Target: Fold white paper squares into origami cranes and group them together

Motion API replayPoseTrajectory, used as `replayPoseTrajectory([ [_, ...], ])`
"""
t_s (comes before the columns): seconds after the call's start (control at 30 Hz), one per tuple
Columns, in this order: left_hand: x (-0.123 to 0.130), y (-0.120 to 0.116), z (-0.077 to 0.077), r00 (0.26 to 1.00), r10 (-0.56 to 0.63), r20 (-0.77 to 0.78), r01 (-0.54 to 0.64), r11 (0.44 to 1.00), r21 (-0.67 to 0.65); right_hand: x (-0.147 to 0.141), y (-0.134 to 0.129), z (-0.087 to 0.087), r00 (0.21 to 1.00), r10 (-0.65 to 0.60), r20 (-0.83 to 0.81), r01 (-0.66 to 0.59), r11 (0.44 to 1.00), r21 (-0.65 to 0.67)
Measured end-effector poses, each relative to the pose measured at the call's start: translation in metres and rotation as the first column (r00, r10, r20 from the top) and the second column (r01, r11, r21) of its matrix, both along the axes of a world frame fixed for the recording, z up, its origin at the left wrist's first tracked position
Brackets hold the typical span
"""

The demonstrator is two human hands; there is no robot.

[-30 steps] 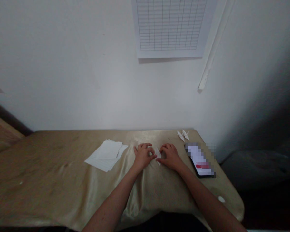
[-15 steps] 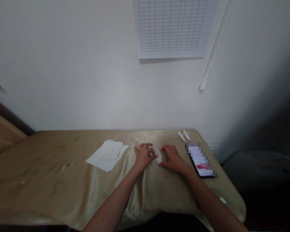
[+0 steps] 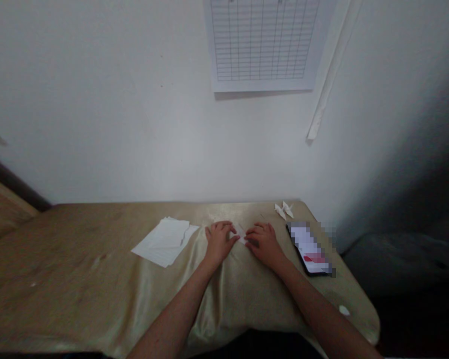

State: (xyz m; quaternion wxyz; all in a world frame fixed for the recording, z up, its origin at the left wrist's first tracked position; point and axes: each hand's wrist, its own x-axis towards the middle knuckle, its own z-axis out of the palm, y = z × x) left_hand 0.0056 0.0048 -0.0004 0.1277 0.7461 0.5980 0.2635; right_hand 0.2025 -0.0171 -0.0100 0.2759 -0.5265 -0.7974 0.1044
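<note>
So both hands are on the small white paper piece [image 3: 241, 235] near the middle of the cloth-covered table [image 3: 97, 299]: left hand [image 3: 220, 240] fingers at its left side, right hand [image 3: 262, 240] fingers at its right. Can't tell if either is actually pinching it. Loose paper stack [image 3: 164, 242] sits left, phone [image 3: 310, 249] right, two folded paper cranes [image 3: 284, 210] at the far right.

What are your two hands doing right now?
Left hand: fingers curled, touching the small folded paper.
Right hand: fingers curled, touching the same paper.
</note>
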Motion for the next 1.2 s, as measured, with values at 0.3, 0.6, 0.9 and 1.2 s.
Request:
replayPoseTrajectory([
  [0.3, -0.005, -0.007, 0.007, 0.967, -0.169, -0.188, 0.192, 0.975, 0.112, 0.006, 0.005, -0.005, 0.998, -0.066, 0.02, 0.065, 0.997, 0.035],
  [0.6, -0.003, -0.009, -0.001, 0.909, -0.161, -0.384, 0.201, 0.977, 0.066, 0.008, 0.01, -0.01, 0.995, -0.103, -0.011, 0.103, 0.995, -0.005],
  [0.9, 0.0, -0.01, -0.002, 0.898, -0.122, -0.423, 0.151, 0.988, 0.036, 0.011, 0.01, -0.01, 0.995, -0.102, -0.002, 0.102, 0.994, -0.036],
  [1.2, 0.001, -0.009, -0.007, 0.902, -0.085, -0.423, 0.079, 0.996, -0.032, 0.011, 0.01, -0.009, 0.994, -0.111, -0.023, 0.109, 0.993, -0.053],
])
